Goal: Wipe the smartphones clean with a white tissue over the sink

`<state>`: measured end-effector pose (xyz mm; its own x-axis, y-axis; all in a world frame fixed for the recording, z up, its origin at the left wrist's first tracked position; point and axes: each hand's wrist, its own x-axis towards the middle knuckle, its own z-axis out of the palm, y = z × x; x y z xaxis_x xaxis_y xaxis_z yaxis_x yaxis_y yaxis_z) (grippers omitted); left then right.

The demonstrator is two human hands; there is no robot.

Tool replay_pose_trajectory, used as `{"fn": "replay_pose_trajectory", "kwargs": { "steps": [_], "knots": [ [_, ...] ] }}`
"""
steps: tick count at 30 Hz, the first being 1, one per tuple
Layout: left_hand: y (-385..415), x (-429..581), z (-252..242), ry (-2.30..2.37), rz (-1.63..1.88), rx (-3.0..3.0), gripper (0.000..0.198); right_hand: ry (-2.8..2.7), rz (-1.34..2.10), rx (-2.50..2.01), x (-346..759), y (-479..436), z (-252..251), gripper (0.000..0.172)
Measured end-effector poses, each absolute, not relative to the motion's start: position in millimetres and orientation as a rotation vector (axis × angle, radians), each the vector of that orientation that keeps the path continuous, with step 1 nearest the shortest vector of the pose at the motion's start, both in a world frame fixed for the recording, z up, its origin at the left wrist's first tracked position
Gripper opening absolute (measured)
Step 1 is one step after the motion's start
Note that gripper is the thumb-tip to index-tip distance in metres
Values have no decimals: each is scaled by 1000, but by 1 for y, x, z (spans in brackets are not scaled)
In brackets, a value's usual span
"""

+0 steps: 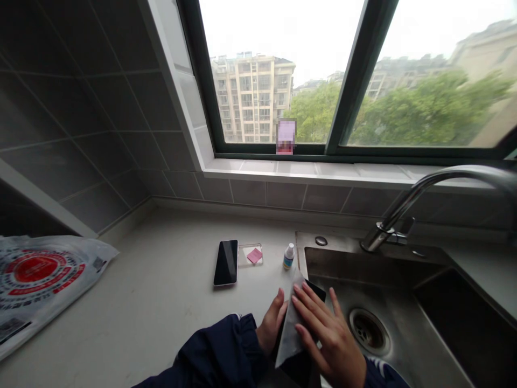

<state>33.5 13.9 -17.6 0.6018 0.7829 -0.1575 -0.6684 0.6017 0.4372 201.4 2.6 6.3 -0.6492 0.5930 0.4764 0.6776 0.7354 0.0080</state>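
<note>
My left hand (pixel 272 323) grips the left edge of a dark, flat, phone-like slab (pixel 316 288), thumb raised; some of its fingers are hidden behind the slab. Over the slab lies a thin whitish wipe (pixel 290 337), tapering to a point at its lower end. My right hand (pixel 329 334) rests flat on the wipe, fingers stretched out and slightly apart, pressing it against the slab. Just beyond them a small white-capped bottle (pixel 288 257) with a blue label stands upright. Farther left, a black-screened smartphone (pixel 226 264) lies beside a clear case (pixel 244 260) bearing a pink square (pixel 254 255).
At right is a steel sink (pixel 388 293) with a drain (pixel 369 330) and a curved chrome faucet (pixel 404 199). A printed plastic bag (pixel 52 275) lies on the pale counter (pixel 161 323) at left. A tiled sill (pixel 315 168) and window are behind.
</note>
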Motion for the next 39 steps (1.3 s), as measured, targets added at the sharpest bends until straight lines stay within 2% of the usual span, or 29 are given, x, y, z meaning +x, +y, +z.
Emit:
{"fn": "replay_pose_trajectory", "kwargs": {
  "steps": [8,13,19,33,39],
  "knots": [
    [14,35,-16,208,897,482,64,-2397,-235,-1154,203,6,0,62],
    [11,34,-10,310,870,478,65,-2329,-222,-1206,205,8,-3,59],
    [11,36,4,373,867,462,76,-2287,-198,-1228,208,10,-4,55],
    [14,36,-3,303,876,451,69,-2306,-165,-1217,209,11,-7,56],
    [13,36,1,299,851,465,73,-2303,-159,-1216,210,12,-5,57]
  ]
}}
